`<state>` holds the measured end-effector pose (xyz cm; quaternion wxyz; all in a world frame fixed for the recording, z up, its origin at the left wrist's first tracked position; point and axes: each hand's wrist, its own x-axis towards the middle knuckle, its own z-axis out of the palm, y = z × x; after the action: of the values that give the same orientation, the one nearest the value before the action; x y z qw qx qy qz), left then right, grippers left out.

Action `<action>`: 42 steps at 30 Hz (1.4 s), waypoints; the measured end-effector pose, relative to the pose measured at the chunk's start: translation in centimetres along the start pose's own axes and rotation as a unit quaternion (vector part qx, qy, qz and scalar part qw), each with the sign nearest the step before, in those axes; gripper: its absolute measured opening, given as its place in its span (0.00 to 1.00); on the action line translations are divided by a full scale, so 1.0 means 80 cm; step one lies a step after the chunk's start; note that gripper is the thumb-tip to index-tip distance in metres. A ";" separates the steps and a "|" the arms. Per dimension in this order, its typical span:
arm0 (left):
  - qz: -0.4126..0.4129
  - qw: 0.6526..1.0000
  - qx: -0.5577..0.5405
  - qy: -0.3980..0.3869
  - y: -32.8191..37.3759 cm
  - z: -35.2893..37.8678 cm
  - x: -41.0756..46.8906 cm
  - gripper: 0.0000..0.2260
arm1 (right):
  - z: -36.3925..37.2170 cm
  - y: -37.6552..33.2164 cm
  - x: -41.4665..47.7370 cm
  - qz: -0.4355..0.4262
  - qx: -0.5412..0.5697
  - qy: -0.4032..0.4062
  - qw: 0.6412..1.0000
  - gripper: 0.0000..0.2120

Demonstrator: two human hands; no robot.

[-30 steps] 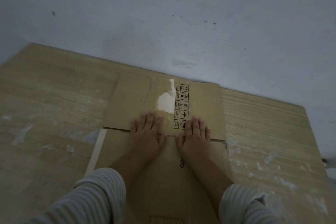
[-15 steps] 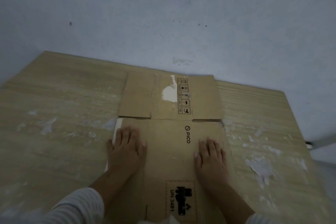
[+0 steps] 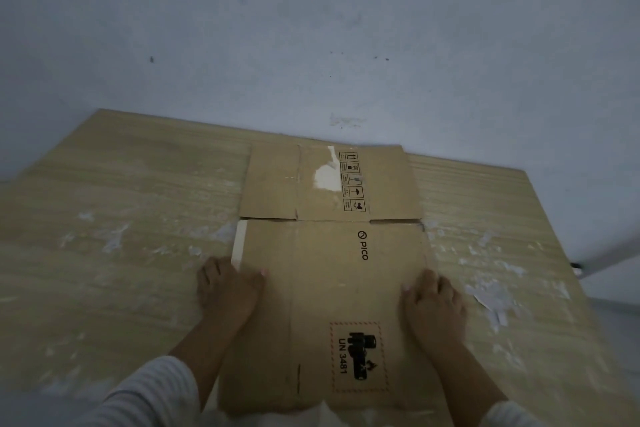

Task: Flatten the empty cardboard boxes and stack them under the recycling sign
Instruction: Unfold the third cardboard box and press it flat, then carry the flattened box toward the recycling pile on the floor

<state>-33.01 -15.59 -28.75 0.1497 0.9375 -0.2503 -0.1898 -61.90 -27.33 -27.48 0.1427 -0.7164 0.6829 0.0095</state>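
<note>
Cardboard box (image 3: 332, 288) marked PICO, UN 3481; left hand (image 3: 227, 289) and right hand (image 3: 433, 303) fingers grip its edges.

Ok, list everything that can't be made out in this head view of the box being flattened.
Recycling sign: nowhere in the head view; only bare wall shows.
Cardboard box: near end partly hidden by a pale blur and the bottom edge.
Left hand and right hand: whether fingers hook under the box's sides is hidden by the hands themselves.
Handling symbols: too small to read.
Object at right edge: blurred.
</note>
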 end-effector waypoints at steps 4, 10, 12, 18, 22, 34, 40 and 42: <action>-0.041 0.998 -0.039 -0.017 0.011 -0.009 0.005 0.39 | -0.016 -0.009 0.013 0.077 0.027 -0.043 0.996 0.32; -0.010 0.988 -0.149 -0.041 -0.007 -0.030 0.025 0.20 | -0.035 0.004 0.027 0.116 0.225 -0.079 0.964 0.18; -0.009 0.984 -0.165 -0.072 -0.019 -0.029 0.025 0.21 | -0.038 0.005 0.017 0.119 0.244 -0.069 0.960 0.20; -0.026 0.988 -0.142 -0.058 -0.032 -0.029 0.013 0.27 | -0.022 0.003 -0.022 0.132 0.230 -0.037 0.964 0.29; -0.012 0.986 -0.159 -0.044 -0.036 -0.042 0.009 0.30 | -0.027 0.000 -0.042 0.121 0.246 0.003 0.962 0.30; 0.040 0.980 -0.194 0.014 -0.029 -0.117 -0.033 0.30 | -0.095 -0.007 -0.092 0.078 0.273 0.071 0.956 0.28; 0.044 0.974 -0.217 0.042 -0.048 -0.145 -0.084 0.29 | -0.122 0.007 -0.132 0.038 0.285 0.087 0.954 0.29; 0.050 0.972 -0.222 0.053 -0.059 -0.154 -0.109 0.29 | -0.129 0.015 -0.154 0.029 0.286 0.093 0.953 0.29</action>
<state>-32.73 -4.77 -17.20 0.3764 0.8759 -0.2400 -0.1831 -65.77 -17.60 -15.24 0.2772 -0.6230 0.6880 -0.2484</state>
